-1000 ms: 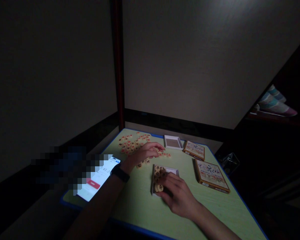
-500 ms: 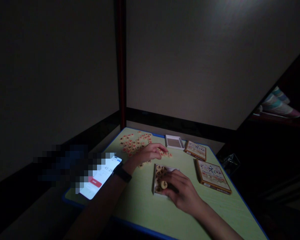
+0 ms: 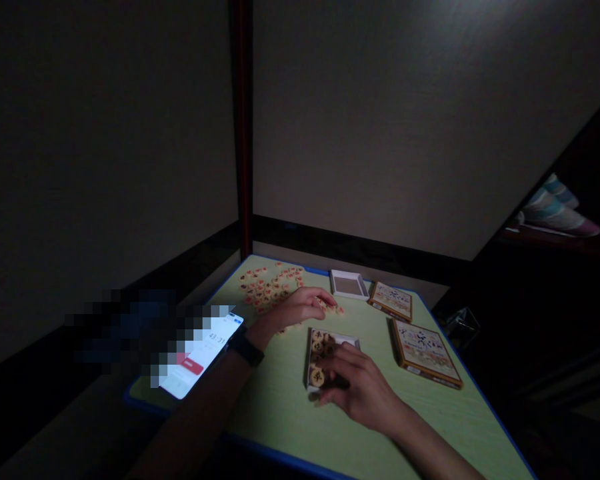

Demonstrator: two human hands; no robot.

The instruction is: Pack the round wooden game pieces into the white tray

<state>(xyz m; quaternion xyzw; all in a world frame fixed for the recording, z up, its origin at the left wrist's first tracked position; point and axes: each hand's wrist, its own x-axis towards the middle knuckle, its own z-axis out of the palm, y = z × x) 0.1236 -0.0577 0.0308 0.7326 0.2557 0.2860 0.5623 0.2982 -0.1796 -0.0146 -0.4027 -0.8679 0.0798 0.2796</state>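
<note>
A small white tray (image 3: pixel 310 360) on the green table (image 3: pixel 280 413) holds several round wooden game pieces (image 3: pixel 318 346). My right hand (image 3: pixel 360 387) lies over the tray's near right part, fingers curled onto the pieces; one disc (image 3: pixel 317 377) shows at the fingertips. My left hand (image 3: pixel 300 307), with a dark watch (image 3: pixel 243 348) on the wrist, rests palm down with fingers bent over a few loose pieces (image 3: pixel 333 309) just beyond the tray. A scatter of loose pieces (image 3: pixel 267 285) lies at the table's far left corner.
A lit phone (image 3: pixel 200 357) lies at the table's left edge. An empty white tray (image 3: pixel 349 285) and two printed box lids (image 3: pixel 391 300) (image 3: pixel 425 351) sit at the far right. A dark post (image 3: pixel 243 127) rises behind the table. The room is dim.
My right hand has slid a little toward me along the tray, and the disc at its fingertips now sits lower in the tray. My left hand has stayed put.
</note>
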